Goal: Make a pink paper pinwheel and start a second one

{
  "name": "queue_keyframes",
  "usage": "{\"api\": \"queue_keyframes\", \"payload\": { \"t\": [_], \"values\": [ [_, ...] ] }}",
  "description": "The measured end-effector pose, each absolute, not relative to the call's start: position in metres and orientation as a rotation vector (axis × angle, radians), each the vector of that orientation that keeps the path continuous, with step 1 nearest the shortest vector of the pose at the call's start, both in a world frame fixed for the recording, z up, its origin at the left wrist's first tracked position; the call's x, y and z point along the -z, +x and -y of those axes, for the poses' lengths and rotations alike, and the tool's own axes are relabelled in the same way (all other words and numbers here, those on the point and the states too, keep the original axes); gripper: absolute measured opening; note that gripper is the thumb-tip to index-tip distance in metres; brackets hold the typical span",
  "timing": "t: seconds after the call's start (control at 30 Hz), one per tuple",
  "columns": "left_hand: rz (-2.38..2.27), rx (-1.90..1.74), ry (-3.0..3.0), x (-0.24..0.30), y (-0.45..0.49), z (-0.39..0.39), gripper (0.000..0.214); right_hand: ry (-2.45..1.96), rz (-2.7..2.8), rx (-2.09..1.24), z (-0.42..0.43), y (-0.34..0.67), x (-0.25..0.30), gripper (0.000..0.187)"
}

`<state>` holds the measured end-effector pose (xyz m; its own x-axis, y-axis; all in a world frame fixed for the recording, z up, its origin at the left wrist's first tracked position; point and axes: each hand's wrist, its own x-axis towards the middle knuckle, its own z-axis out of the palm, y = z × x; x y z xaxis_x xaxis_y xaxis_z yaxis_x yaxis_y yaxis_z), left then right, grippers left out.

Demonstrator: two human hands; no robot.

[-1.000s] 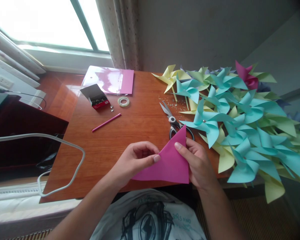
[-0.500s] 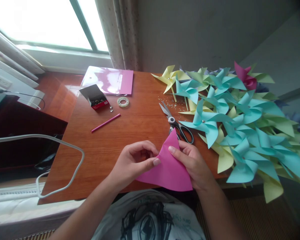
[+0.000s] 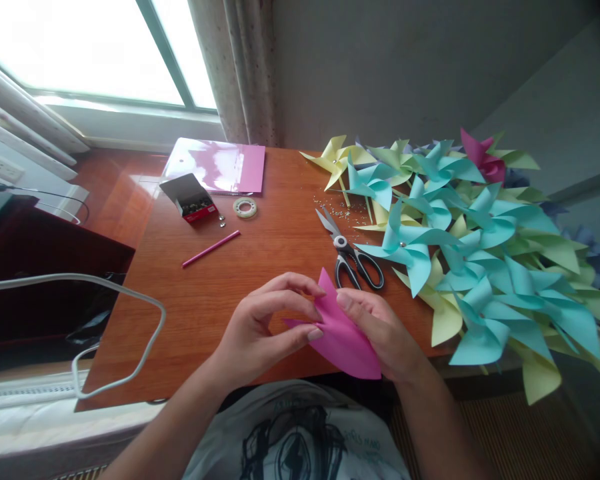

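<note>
Both my hands hold a folded pink paper (image 3: 343,337) over the near edge of the wooden table (image 3: 260,267). My left hand (image 3: 265,327) pinches its left side between thumb and fingers. My right hand (image 3: 380,330) grips its right side from behind, thumb on top. The paper is bent into a curved, half-opened fold with its tip pointing away from me. Black-handled scissors (image 3: 353,253) lie just beyond the paper.
A large heap of teal, yellow and green paper pinwheels (image 3: 470,247) covers the table's right side. A pink stick (image 3: 211,248), a tape roll (image 3: 245,207), a small open box of pins (image 3: 190,197) and a pink folder (image 3: 217,167) lie at the back left. A white cable (image 3: 130,293) loops at left.
The flat pink triangle has been bent and partly opened between my hands, and its tip has dropped lower. My left fingers have come up over its left edge.
</note>
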<state>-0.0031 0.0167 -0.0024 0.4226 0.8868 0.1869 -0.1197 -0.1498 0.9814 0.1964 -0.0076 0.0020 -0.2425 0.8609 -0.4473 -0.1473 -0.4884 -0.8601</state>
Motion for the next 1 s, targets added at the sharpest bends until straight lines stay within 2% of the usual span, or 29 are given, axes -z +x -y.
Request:
{"api": "queue_keyframes", "payload": {
  "t": [0.1, 0.2, 0.3, 0.37, 0.5, 0.67, 0.83, 1.0],
  "values": [
    [-0.722, -1.048, 1.449, -0.003, -0.003, -0.016, 0.014, -1.505, 1.198, -1.393, 0.008, 0.203, -0.005, 0.037],
    [-0.788, -1.095, 1.501, -0.006, -0.003, -0.015, 0.013, -1.539, 1.417, -1.037, 0.011, 0.208, -0.014, 0.029],
    [-0.856, -1.102, 1.538, -0.006, -0.002, -0.014, 0.012, -1.406, 1.669, -0.879, 0.016, 0.205, -0.026, 0.02],
    [-0.886, -1.097, 1.542, -0.005, -0.002, -0.013, 0.013, -1.316, 1.807, -0.811, 0.018, 0.199, -0.031, 0.022],
    [-0.924, -1.075, 1.533, -0.005, -0.001, -0.013, 0.011, -1.246, 1.847, -0.813, 0.017, 0.191, -0.03, 0.017],
    [-0.967, -0.925, 1.528, -0.007, -0.006, -0.014, 0.016, -1.332, 1.619, -0.947, 0.015, 0.195, -0.017, 0.008],
    [-1.028, -0.749, 1.501, -0.001, -0.009, -0.012, 0.017, -1.358, 1.313, -1.13, 0.016, 0.2, -0.004, 0.011],
    [-1.096, -0.799, 1.482, 0.002, -0.004, -0.01, 0.018, -1.366, 1.424, -1.181, 0.012, 0.198, -0.013, 0.013]
  ]
}}
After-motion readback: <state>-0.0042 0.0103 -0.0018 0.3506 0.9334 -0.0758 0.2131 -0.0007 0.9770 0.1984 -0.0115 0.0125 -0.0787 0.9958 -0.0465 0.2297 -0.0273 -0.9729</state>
